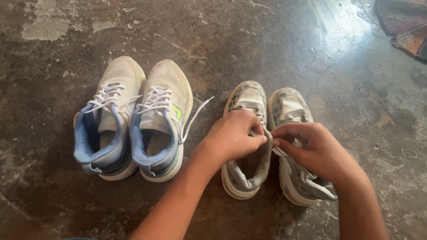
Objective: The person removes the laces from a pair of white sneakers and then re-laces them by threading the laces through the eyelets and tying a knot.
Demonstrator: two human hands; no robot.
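Two small grey-white patterned sneakers stand side by side on the floor, toes away from me. My left hand (pixel 233 135) rests over the left small sneaker (pixel 245 171) and pinches a white lace (pixel 266 133) at its top. My right hand (pixel 311 149) lies over the right small sneaker (pixel 297 182) and pinches the same lace from the other side. The fingertips of both hands nearly meet between the two shoes.
A larger pair of white sneakers with blue lining (pixel 133 120) stands to the left, one loose lace (pixel 195 115) trailing right. The floor is dark, mottled concrete (pixel 275 40). A woven multicoloured mat (pixel 407 24) lies at the top right corner.
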